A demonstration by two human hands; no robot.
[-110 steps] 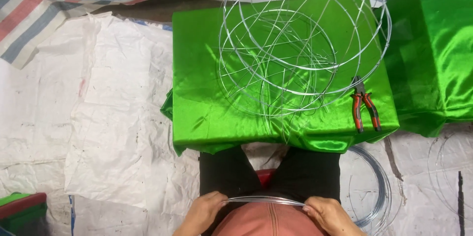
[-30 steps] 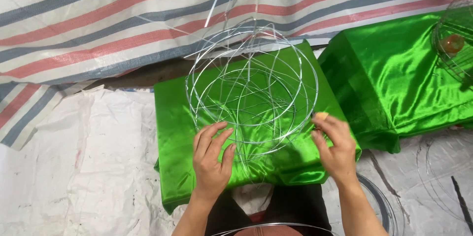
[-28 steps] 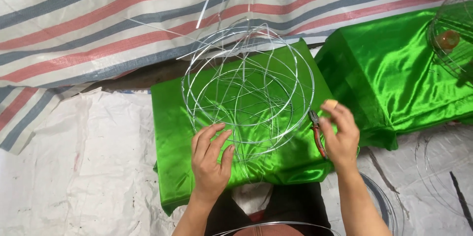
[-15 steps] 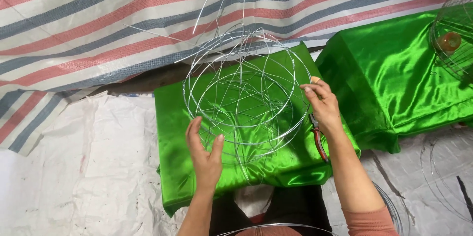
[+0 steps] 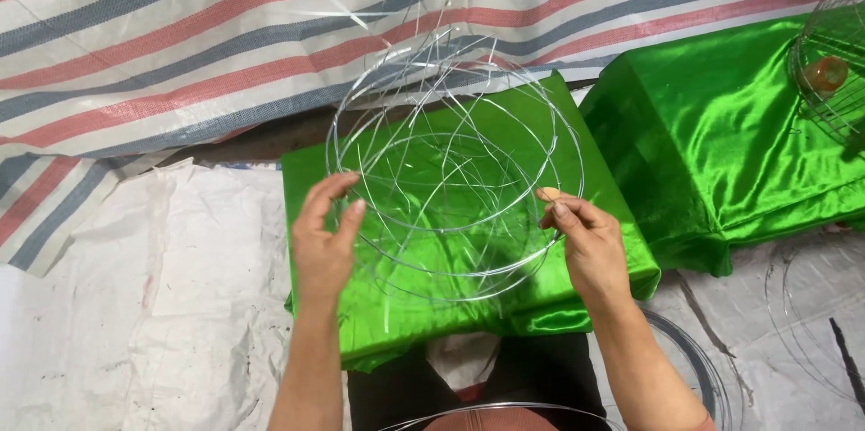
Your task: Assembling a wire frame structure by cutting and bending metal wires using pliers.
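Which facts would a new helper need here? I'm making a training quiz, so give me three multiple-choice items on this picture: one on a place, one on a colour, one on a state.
1. Where does the wire frame sit?
A. over the green-covered block in front of the person
B. on the striped tarp
C. on the white sheeting at the left

2. What colour is the cloth on the block?
A. red
B. bright green
C. grey

3. How do the hands meet the frame?
A. both hang clear of it
B. only the right touches it
C. the left hand and the right hand each grip a side of it

Answers:
1 A, the wire rings show against the green top.
2 B, shiny green fabric wraps the block.
3 C, fingers of each hand close on wire at opposite edges.
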